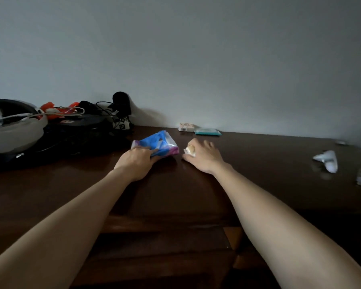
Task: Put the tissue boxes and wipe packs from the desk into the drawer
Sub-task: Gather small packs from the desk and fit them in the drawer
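Two bare forearms stretch away from the viewer across a dark wooden desk (258, 155), in dim light. Toward twelve o'clock, the left hand (137, 161) lies flat on a soft blue and purple tissue pack (157, 143), fingers spread over its near corner, apparently to pin it before lifting. Just beside it, toward one o'clock, the right hand (202, 155) curls over a small pale pack (189, 150); whether the fingers have closed on it cannot be told. Using both hands at once looks like a way to clear two items in one trip.

Farther back against the wall sit a small pinkish box (184, 127) and, touching it, a flat teal wipe pack (207, 132), both untouched. At ten o'clock, a heap of dark gear and cables (81, 126). At three o'clock, crumpled white paper (326, 160). The drawer itself cannot be clearly made out.
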### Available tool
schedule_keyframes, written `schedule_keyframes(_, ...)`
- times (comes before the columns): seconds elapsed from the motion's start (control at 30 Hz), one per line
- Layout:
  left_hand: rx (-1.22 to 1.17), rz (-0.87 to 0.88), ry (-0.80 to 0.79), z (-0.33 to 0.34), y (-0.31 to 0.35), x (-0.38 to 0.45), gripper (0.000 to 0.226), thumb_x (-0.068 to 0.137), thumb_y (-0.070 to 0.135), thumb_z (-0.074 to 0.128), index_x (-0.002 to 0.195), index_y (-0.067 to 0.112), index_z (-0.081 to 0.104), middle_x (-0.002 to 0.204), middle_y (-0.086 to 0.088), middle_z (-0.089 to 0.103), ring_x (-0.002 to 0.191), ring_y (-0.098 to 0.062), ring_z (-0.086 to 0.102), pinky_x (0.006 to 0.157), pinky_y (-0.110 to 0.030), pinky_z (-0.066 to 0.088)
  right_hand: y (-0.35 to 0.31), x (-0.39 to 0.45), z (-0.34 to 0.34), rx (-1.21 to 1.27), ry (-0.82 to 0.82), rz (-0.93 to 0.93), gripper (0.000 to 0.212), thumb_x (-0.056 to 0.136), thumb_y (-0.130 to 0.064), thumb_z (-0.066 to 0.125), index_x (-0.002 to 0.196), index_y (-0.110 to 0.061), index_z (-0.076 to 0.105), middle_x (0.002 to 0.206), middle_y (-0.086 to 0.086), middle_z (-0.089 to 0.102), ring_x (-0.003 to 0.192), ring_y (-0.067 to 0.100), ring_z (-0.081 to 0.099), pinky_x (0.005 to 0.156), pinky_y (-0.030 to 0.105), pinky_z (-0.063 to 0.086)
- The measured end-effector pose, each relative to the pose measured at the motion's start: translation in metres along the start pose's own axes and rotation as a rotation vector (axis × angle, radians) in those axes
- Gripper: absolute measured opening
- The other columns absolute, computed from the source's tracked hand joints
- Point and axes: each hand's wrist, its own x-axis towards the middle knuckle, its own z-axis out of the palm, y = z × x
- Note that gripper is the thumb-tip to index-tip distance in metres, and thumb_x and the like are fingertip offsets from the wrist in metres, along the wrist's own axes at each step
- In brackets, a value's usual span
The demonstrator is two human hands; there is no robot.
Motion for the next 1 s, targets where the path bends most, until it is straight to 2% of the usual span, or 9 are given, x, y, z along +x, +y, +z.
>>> schedule_keyframes(0.1, 0.018, -0.031, -0.002, -0.006, 0.001, -0.021, 0.054, 0.099, 0.064, 0.037, 0.143, 0.036, 0.053, 0.133, -0.014, 0.053, 0.105, -0.031, 0.062, 0.090, -0.041, 0.049, -0.004, -0.051, -0.011, 0.039, 0.024, -0.038, 0.038, 0.088, -0.065, 0.056, 0.112, -0.038, 0.044, 0.121, 0.004, 0.052, 0.115, 0.030, 0.048, 0.081, 0.041, 0.036)
schedule_keyframes(0.2, 0.021, -0.050, -0.012, -0.015, 0.009, -0.049, 0.053, 0.098, 0.065, 0.037, 0.140, 0.040, 0.055, 0.130, -0.014, 0.053, 0.101, -0.033, 0.063, 0.091, -0.041, 0.049, -0.007, -0.105, -0.023, 0.076, 0.043, -0.121, 0.037, 0.092, -0.061, 0.053, 0.117, -0.035, 0.044, 0.123, 0.005, 0.053, 0.115, 0.028, 0.048, 0.084, 0.042, 0.041)
schedule_keyframes(0.33, -0.025, 0.036, 0.041, -0.023, 0.030, -0.111, 0.043, 0.100, 0.059, 0.043, 0.138, 0.045, 0.056, 0.141, 0.000, 0.058, 0.118, -0.026, 0.061, 0.095, -0.041, 0.048, -0.018, -0.176, -0.034, 0.185, 0.211, -0.297, 0.039, 0.096, -0.053, 0.054, 0.122, -0.025, 0.051, 0.118, 0.006, 0.059, 0.108, 0.026, 0.056, 0.086, 0.046, 0.050)
schedule_keyframes(0.43, -0.085, 0.171, 0.231, -0.019, 0.043, -0.176, 0.041, 0.099, 0.051, 0.051, 0.138, 0.041, 0.059, 0.143, 0.010, 0.059, 0.134, -0.015, 0.052, 0.099, -0.038, 0.050, -0.029, -0.223, -0.023, 0.295, 0.417, -0.409, 0.049, 0.091, -0.047, 0.066, 0.128, -0.016, 0.056, 0.119, 0.004, 0.061, 0.107, 0.022, 0.057, 0.089, 0.041, 0.050)
schedule_keyframes(0.5, -0.097, 0.250, 0.415, -0.005, 0.041, -0.222, 0.040, 0.099, 0.040, 0.056, 0.138, 0.030, 0.063, 0.144, 0.005, 0.060, 0.138, -0.017, 0.050, 0.105, -0.040, 0.050, -0.032, -0.251, -0.001, 0.378, 0.524, -0.450, 0.050, 0.087, -0.041, 0.070, 0.128, -0.014, 0.058, 0.121, 0.004, 0.061, 0.109, 0.023, 0.058, 0.093, 0.038, 0.048)
schedule_keyframes(0.57, -0.064, 0.324, 0.514, 0.018, 0.032, -0.268, 0.040, 0.100, 0.025, 0.061, 0.139, 0.019, 0.062, 0.148, -0.003, 0.055, 0.142, -0.023, 0.046, 0.114, -0.040, 0.041, -0.029, -0.278, 0.032, 0.435, 0.546, -0.475, 0.047, 0.086, -0.034, 0.070, 0.127, -0.014, 0.059, 0.121, 0.006, 0.060, 0.110, 0.026, 0.059, 0.095, 0.038, 0.048)
schedule_keyframes(0.7, -0.104, 0.346, 0.404, 0.075, 0.007, -0.347, 0.039, 0.102, 0.020, 0.058, 0.140, 0.014, 0.060, 0.149, -0.004, 0.054, 0.143, -0.022, 0.045, 0.117, -0.038, 0.039, -0.016, -0.328, 0.109, 0.613, 0.278, -0.308, 0.045, 0.086, -0.029, 0.069, 0.128, -0.017, 0.057, 0.117, 0.003, 0.058, 0.108, 0.022, 0.060, 0.086, 0.040, 0.054)
schedule_keyframes(0.87, -0.129, 0.169, 0.154, 0.145, -0.033, -0.401, 0.042, 0.100, 0.031, 0.046, 0.135, 0.017, 0.066, 0.141, -0.001, 0.061, 0.136, -0.019, 0.053, 0.108, -0.040, 0.049, -0.018, -0.344, 0.180, 0.676, -0.324, -0.015, 0.044, 0.087, -0.049, 0.070, 0.124, -0.036, 0.050, 0.109, -0.005, 0.068, 0.086, 0.010, 0.069, 0.072, 0.033, 0.055)
schedule_keyframes(1.0, -0.077, 0.044, -0.095, 0.199, -0.071, -0.440, 0.051, 0.098, 0.036, 0.033, 0.135, 0.021, 0.066, 0.140, 0.000, 0.063, 0.134, -0.019, 0.055, 0.108, -0.036, 0.049, -0.005, -0.380, 0.248, 0.544, -0.508, 0.091, 0.047, 0.086, -0.061, 0.063, 0.124, -0.037, 0.052, 0.115, -0.007, 0.062, 0.095, 0.013, 0.062, 0.077, 0.032, 0.049)
